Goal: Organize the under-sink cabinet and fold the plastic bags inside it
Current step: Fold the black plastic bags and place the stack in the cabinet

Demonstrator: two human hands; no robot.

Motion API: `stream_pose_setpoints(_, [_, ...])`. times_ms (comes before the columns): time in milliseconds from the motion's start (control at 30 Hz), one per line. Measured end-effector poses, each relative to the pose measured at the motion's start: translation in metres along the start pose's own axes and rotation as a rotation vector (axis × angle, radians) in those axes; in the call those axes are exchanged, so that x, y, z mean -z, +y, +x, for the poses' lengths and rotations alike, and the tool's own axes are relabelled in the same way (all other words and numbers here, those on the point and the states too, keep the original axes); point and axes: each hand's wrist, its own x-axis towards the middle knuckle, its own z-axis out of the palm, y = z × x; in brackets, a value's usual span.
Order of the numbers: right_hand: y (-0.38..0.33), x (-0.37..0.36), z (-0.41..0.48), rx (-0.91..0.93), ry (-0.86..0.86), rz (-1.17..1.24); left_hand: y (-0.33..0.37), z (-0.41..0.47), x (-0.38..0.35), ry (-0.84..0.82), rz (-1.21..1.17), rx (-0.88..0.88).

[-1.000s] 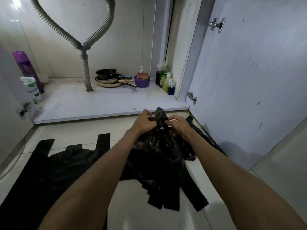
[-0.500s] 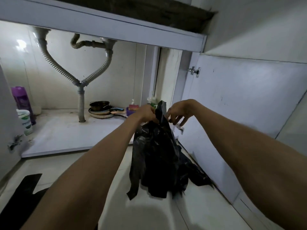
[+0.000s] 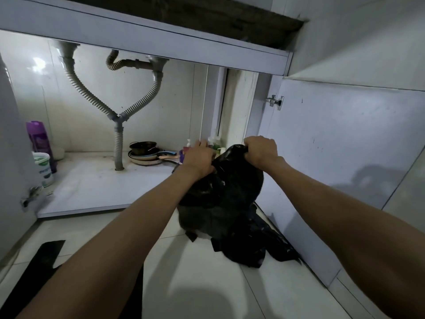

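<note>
Left hand (image 3: pixel 199 160) and right hand (image 3: pixel 261 151) each grasp the black plastic bag (image 3: pixel 226 192), raised above the floor (image 3: pixel 188 284).

On my screen the black bag (image 3: pixel 230 187) reads as thin plastic film, crinkled and catching small glossy glints, while the second bag (image 3: pixel 47 254) on the floor looks duller, almost matt. The floor tiles (image 3: pixel 195 284) are smooth and glossy enough to hold a shadow, the drain hoses (image 3: pixel 92 97) are ribbed grey plastic, and the hinge (image 3: pixel 274 102) is bright bare metal. I see the cabinet door (image 3: pixel 345 157) as a smooth white board with a soft sheen, flecked with small scuffs, and the counter underside (image 3: pixel 184 12) above the opening as rough, dark and unfinished.
</note>
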Motion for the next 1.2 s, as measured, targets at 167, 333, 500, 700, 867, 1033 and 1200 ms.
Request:
stream_pose_setpoints(167, [0.012,-0.002,-0.001,0.079,0.113,0.008,0.006,0.007,-0.004,-0.044,-0.246,0.07])
stream_pose_setpoints(333, [0.016,-0.006,0.004,0.096,-0.095,0.326,0.016,0.014,-0.017,-0.23,-0.62,0.137])
stream_pose_setpoints(500, [0.015,-0.005,0.008,0.022,-0.127,0.485,0.02,0.014,-0.028,-0.347,-0.601,0.206])
stream_pose_setpoints(700, [0.021,-0.012,0.002,0.015,-0.089,0.233,0.018,0.011,-0.026,-0.189,-0.472,0.195])
stream_pose_setpoints(867, [0.031,-0.015,-0.003,-0.071,-0.074,0.216,0.013,0.006,-0.026,-0.196,-0.438,0.187])
stream_pose_setpoints(1033, [0.036,-0.01,-0.007,-0.132,-0.048,0.102,0.011,0.006,-0.02,-0.069,-0.389,0.202])
stream_pose_setpoints(1200, [0.024,-0.005,-0.006,0.014,-0.235,0.0,0.025,0.01,-0.017,0.038,-0.376,0.111])
